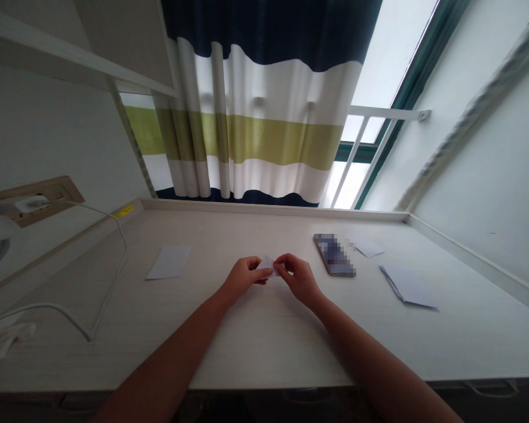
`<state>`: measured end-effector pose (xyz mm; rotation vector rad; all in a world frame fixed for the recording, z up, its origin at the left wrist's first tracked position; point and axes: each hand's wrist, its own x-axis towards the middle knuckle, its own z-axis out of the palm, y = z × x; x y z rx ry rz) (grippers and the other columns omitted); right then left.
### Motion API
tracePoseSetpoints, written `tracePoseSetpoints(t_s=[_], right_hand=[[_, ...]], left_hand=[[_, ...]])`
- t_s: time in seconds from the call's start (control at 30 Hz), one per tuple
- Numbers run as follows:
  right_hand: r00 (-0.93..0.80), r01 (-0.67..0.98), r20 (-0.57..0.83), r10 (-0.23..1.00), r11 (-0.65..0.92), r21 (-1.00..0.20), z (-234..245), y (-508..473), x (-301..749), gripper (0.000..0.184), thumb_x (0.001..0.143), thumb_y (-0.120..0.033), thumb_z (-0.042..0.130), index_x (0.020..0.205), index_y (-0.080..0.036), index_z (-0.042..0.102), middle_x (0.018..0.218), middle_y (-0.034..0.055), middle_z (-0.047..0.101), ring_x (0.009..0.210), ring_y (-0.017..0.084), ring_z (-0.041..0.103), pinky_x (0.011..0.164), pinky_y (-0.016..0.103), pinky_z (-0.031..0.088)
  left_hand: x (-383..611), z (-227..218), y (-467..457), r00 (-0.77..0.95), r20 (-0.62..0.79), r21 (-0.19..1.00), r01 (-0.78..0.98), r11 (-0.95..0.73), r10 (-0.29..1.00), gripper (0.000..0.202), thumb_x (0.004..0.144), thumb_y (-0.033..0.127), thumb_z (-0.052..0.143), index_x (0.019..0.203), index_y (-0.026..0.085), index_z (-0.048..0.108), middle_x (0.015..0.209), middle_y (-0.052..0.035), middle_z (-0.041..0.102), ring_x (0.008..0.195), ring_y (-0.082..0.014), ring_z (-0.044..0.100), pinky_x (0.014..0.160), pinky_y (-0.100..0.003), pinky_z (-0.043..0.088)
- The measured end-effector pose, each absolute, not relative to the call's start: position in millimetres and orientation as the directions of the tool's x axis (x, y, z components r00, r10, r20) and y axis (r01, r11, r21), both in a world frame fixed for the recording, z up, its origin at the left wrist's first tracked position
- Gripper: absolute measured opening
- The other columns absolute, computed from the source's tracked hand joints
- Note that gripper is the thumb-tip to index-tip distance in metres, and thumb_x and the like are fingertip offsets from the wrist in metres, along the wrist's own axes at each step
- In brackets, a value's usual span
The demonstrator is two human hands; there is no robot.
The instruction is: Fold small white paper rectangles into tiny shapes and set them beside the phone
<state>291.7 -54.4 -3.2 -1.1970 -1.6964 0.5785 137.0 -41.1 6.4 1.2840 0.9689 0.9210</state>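
A small piece of folded white paper (267, 265) is held between my two hands above the middle of the desk. My left hand (245, 272) grips its left side, with the thumb on top and the fingers underneath. At the right side, my right hand (296, 272) pinches the paper's edge between thumb and fingertips. A crease runs down from its pointed top. My fingers hide part of the paper.
On the white desk (247, 346), a white sheet (169, 262) lies to the left. To the right are a phone (334, 255), another paper (369, 247) and a paper stack (408, 286). A white cable (114, 282) trails at left from a wall socket (57, 191).
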Motion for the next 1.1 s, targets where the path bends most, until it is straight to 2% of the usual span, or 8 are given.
tracePoseSetpoints(t_s=[0.2,0.3,0.47,0.7,0.83,1.1], right_hand=[[-0.061,0.389,0.386,0.920,0.379,-0.840,-4.4,-52.8,291.8,0.008,0.072,-0.026,0.055,0.073,-0.017,0.056,0.059,-0.0027,0.052,0.052,0.009,0.043,0.052,0.022,0.038],[-0.050,0.269,0.354,0.934,0.354,-0.896,-7.1,-50.5,291.6,0.012,0.071,-0.027,0.058,0.079,-0.018,0.056,0.063,-0.0028,0.052,0.052,0.009,0.044,0.051,0.022,0.040],[-0.054,0.096,0.262,0.964,0.266,-0.959,-8.0,-48.2,290.4,0.020,0.064,-0.032,0.065,0.075,-0.017,0.057,0.052,-0.0067,0.044,0.048,0.008,0.045,0.053,0.025,0.046],[-0.011,-0.021,0.195,0.981,0.194,-0.981,-3.3,-48.2,291.7,0.026,0.055,-0.034,0.072,0.069,-0.016,0.060,0.049,-0.0059,0.050,0.048,0.009,0.050,0.054,0.028,0.051],[-0.019,-0.079,0.149,0.989,0.147,-0.986,-2.5,-47.7,292.5,0.027,0.054,-0.035,0.073,0.068,-0.016,0.060,0.054,-0.0034,0.058,0.052,0.011,0.055,0.056,0.030,0.053],[-0.018,-0.137,0.108,0.994,0.105,-0.985,-1.0,-47.0,292.6,0.025,0.052,-0.031,0.075,0.067,-0.015,0.061,0.052,-0.0047,0.058,0.052,0.010,0.055,0.054,0.028,0.053]], left_hand=[[137.0,5.7,-40.1,0.302,-0.095,0.992,-0.054,0.116,0.948,0.023,0.056,0.029,0.072,0.063,0.010,0.063,0.061,0.0011,0.058,0.058,-0.0106,0.057,0.063,-0.027,0.052],[136.6,5.0,-39.8,0.285,-0.098,0.990,-0.068,0.123,0.954,0.025,0.054,0.031,0.073,0.064,0.010,0.064,0.062,0.0003,0.060,0.058,-0.0111,0.057,0.064,-0.028,0.052],[136.1,5.3,-40.1,0.273,-0.090,0.991,-0.073,0.114,0.958,0.028,0.053,0.034,0.074,0.063,0.010,0.065,0.062,-0.0008,0.061,0.058,-0.0114,0.058,0.065,-0.029,0.054],[136.8,5.6,-37.9,0.258,-0.090,0.993,-0.054,0.108,0.962,0.032,0.052,0.038,0.074,0.063,0.009,0.066,0.060,-0.0017,0.062,0.057,-0.0141,0.061,0.063,-0.030,0.054],[135.8,4.6,-36.5,0.237,-0.063,0.998,-0.001,0.065,0.969,0.031,0.055,0.039,0.072,0.061,0.010,0.066,0.055,-0.0007,0.061,0.052,-0.0142,0.060,0.058,-0.028,0.054],[134.0,5.4,-38.7,0.315,-0.023,1.000,0.026,0.015,0.949,0.027,0.060,0.033,0.069,0.076,0.010,0.068,0.066,-0.0055,0.066,0.063,-0.0171,0.064,0.058,-0.026,0.051]])
